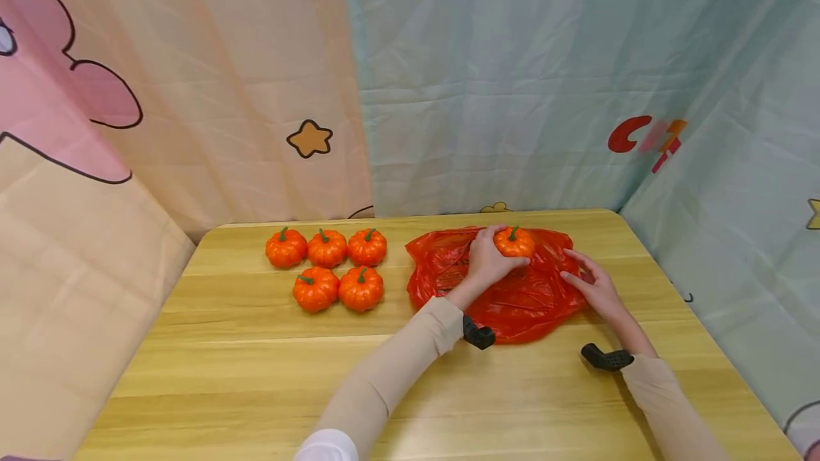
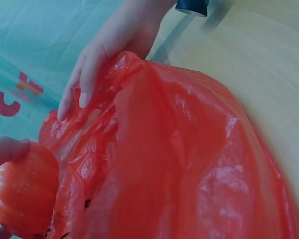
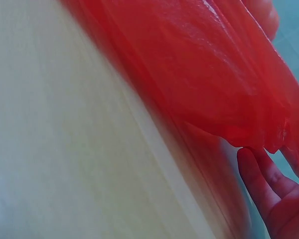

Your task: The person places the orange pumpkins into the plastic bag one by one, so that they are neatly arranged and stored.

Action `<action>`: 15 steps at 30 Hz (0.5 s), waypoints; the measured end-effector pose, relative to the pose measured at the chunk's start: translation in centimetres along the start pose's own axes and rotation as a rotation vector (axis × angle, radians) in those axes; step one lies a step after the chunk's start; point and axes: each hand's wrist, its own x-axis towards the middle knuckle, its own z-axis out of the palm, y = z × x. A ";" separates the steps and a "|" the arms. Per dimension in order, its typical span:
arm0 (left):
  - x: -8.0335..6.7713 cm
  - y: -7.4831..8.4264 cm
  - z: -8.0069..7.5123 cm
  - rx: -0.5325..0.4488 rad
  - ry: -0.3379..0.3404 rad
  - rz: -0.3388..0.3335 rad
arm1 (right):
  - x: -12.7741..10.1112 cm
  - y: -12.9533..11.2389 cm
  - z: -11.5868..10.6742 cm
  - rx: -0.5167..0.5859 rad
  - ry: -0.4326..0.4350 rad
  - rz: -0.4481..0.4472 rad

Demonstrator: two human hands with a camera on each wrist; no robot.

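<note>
My left hand [image 1: 490, 260] holds a small orange pumpkin [image 1: 514, 241] with a green stem above the far part of a red plastic bag [image 1: 512, 304]. In the left wrist view that pumpkin [image 2: 27, 191] sits between the thumb and fingers at the left edge. The bag lies crumpled on the table, its mouth toward the back. At its right edge my right hand [image 1: 596, 287] grips the plastic, fingers and thumb apart on either side of the rim. In the right wrist view the right hand [image 3: 286, 209] is partly covered by the bag [image 3: 189, 74].
Several more orange pumpkins stand left of the bag on the wooden table [image 1: 256, 390]: a back row with a pumpkin [image 1: 327, 248] in its middle, and a front row with another pumpkin [image 1: 361, 289]. A printed curtain [image 1: 512, 91] hangs behind the table and along both sides.
</note>
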 end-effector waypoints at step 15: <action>0.4 -0.7 2.1 0.000 -0.035 -0.024 | 0.1 -0.1 0.0 0.010 -0.001 0.012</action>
